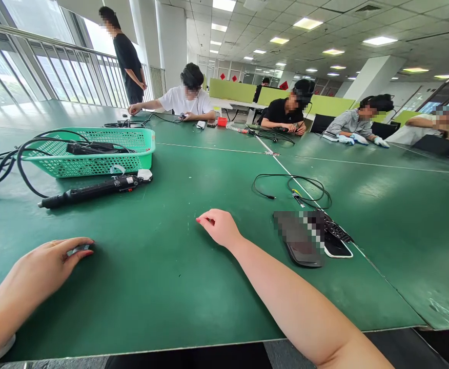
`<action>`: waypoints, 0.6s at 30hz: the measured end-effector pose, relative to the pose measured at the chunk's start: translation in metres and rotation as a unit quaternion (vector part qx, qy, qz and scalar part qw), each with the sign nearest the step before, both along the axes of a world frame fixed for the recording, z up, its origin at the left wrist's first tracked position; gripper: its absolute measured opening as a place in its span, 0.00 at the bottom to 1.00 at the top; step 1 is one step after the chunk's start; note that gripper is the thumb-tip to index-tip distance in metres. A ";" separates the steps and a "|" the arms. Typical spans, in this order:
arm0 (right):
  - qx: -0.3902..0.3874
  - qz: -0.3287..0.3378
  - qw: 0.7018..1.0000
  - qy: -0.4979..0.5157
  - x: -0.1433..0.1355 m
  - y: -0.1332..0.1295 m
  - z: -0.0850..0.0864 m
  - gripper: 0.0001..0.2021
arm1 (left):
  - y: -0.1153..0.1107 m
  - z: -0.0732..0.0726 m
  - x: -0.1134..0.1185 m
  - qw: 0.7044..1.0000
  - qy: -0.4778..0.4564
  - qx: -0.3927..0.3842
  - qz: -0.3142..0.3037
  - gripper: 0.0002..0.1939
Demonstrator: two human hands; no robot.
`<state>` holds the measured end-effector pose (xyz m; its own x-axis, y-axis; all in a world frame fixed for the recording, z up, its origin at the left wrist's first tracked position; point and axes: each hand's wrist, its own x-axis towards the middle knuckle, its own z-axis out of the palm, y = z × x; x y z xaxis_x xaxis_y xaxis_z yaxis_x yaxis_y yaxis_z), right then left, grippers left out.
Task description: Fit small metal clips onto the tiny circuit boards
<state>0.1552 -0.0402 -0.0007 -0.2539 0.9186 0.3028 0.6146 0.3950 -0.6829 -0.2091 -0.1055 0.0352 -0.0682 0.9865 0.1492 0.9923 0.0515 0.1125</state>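
Observation:
My left hand rests low over the green table at the left, its thumb and fingers closed on a small grey object that is mostly hidden. Near the middle of the table, my right hand is closed, thumb and index fingertip together; whatever it may hold is too small or hidden to make out. Beyond my left hand lies a black electric screwdriver, in front of a green mesh basket with black cables and adapters inside.
Right of my right hand are a blurred dark pouch or phone, a white-edged phone and a coiled black cable. Several people sit along the table's far side; one person stands by the railing.

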 end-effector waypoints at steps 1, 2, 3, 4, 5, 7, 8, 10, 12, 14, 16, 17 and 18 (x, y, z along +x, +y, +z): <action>0.001 0.002 1.000 0.000 0.000 0.000 0.000 0.13 | 0.000 -0.001 -0.001 1.000 0.002 -0.002 -0.004 0.13; 0.002 0.003 1.000 0.001 0.000 0.000 0.000 0.13 | 0.000 -0.001 -0.002 1.000 0.003 -0.005 -0.008 0.14; 0.002 0.004 1.000 0.002 0.000 0.001 -0.001 0.13 | 0.000 -0.001 -0.002 1.000 0.004 -0.010 -0.011 0.14; 0.003 0.005 1.000 0.003 0.000 0.001 -0.001 0.14 | 0.000 -0.001 -0.002 1.000 0.005 -0.013 -0.014 0.14; 0.004 0.005 1.000 0.004 0.001 0.001 -0.001 0.14 | 0.000 -0.001 -0.002 1.000 0.005 -0.013 -0.016 0.14; 0.001 0.006 1.000 0.006 0.001 0.001 -0.002 0.14 | -0.001 -0.001 0.000 1.000 0.001 -0.009 -0.023 0.14; -0.001 0.006 1.000 0.007 0.001 0.001 -0.002 0.14 | -0.002 0.000 0.001 1.000 -0.002 -0.008 -0.024 0.14; -0.005 0.006 1.000 0.007 0.001 0.001 -0.002 0.13 | -0.003 0.001 0.003 1.000 -0.015 -0.013 -0.012 0.14; -0.006 0.006 1.000 0.006 0.002 0.002 -0.003 0.13 | -0.004 0.004 0.006 0.999 -0.040 -0.024 0.019 0.13; -0.007 0.006 1.000 0.005 0.002 0.002 -0.003 0.12 | -0.004 0.008 0.007 0.995 -0.071 -0.028 0.061 0.13; -0.009 0.006 1.000 0.005 0.001 0.002 -0.003 0.12 | -0.003 0.009 0.005 0.989 -0.094 -0.031 0.109 0.14; -0.008 0.004 1.000 0.006 0.001 0.002 -0.003 0.13 | -0.001 0.009 0.004 0.985 -0.102 -0.030 0.132 0.15; -0.008 0.004 1.000 0.004 0.001 0.001 -0.003 0.14 | 0.001 0.007 0.002 0.982 -0.115 -0.029 0.150 0.15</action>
<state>0.1566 -0.0389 -0.0033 -0.2584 0.9213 0.2906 0.6066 0.3888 -0.6934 -0.2069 -0.1049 0.0427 -0.3824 0.9231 0.0406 0.8801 0.3505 0.3201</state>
